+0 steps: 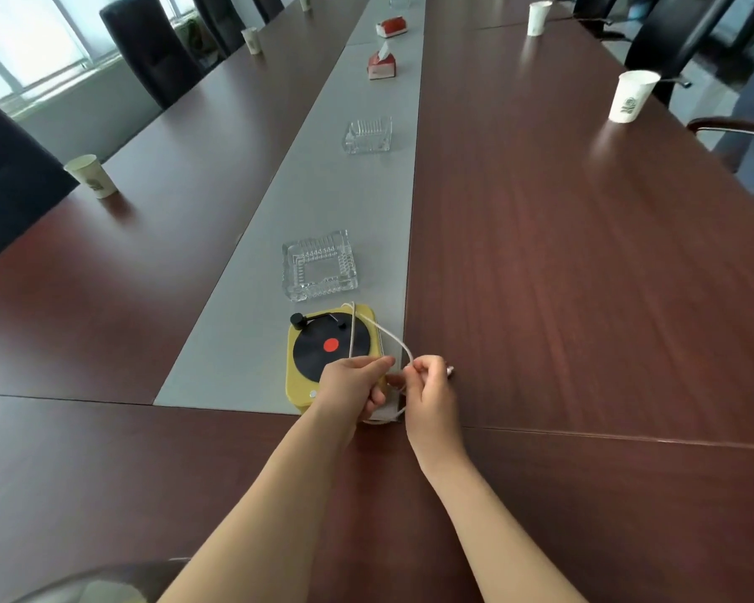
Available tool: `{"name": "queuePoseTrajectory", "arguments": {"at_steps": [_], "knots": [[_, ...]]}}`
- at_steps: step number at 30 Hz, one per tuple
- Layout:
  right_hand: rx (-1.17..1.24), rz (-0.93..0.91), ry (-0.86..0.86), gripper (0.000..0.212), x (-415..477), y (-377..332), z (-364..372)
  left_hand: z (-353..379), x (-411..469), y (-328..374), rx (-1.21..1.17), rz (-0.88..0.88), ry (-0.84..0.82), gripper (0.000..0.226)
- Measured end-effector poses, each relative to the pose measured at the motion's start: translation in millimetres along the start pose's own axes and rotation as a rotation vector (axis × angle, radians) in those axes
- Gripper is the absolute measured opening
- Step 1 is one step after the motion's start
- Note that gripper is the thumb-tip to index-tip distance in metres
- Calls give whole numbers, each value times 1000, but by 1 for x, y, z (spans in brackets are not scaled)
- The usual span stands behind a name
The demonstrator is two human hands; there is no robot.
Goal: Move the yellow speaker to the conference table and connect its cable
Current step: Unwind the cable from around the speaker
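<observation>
Yellow speaker (pixel 323 350) sits on the surface's (pixel 584 298) grey centre strip, its white cable (pixel 351 332) looped over it.
Left grip (pixel 358 385) pinches one strand and right grip (pixel 429 385) pinches near the plug end. Probably best to clear the loop before plugging in. The paper cup's (pixel 630 95) green emblem is unreadable.

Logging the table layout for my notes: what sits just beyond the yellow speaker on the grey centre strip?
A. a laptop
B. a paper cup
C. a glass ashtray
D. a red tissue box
C: a clear glass ashtray is the nearest thing behind the yellow speaker on the grey centre strip.
</observation>
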State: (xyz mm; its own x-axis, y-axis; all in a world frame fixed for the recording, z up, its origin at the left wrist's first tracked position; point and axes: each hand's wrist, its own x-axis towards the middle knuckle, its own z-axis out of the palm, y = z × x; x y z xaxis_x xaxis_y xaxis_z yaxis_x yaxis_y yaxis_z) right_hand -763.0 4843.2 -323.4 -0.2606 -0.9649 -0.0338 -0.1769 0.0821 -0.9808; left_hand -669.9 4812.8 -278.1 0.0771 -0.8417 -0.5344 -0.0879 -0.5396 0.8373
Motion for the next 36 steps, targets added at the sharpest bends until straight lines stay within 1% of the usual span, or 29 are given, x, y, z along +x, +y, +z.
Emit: {"name": "queuePoseTrajectory", "arguments": {"at_steps": [2, 4, 6, 14, 18, 24, 26, 29, 32, 36], "knots": [[53, 28, -12, 8, 1, 3, 0, 1, 1, 0, -51, -17, 8, 17], [113, 41, -33, 16, 1, 5, -1, 3, 1, 0, -87, -31, 8, 11], [173, 35, -56, 22, 3, 4, -3, 3, 2, -1, -107, -36, -8, 12], [257, -1, -124, 19, 11, -2, -4, 3, -1, 0, -207, -25, -71, 13], [319, 21, -120, 20, 15, -3, -6, 5, -2, 1, -163, -8, -47, 15], [337, 29, -100, 25, 24, -9, -9, 7, -4, 1, -174, -14, -32, 13], [347, 33, -82, 24, 28, -12, -10, 8, -4, 1, -182, -18, -18, 11], [354, 49, -2, 14, 35, -12, -13, 9, -4, 1, -182, -38, -13, 13], [333, 113, 75, 15, 43, -5, -20, 12, -3, 1, -206, -69, -29, 15], [414, 294, 86, 10, 51, 2, -30, 13, -3, 2, -236, -91, -26, 14]]}}
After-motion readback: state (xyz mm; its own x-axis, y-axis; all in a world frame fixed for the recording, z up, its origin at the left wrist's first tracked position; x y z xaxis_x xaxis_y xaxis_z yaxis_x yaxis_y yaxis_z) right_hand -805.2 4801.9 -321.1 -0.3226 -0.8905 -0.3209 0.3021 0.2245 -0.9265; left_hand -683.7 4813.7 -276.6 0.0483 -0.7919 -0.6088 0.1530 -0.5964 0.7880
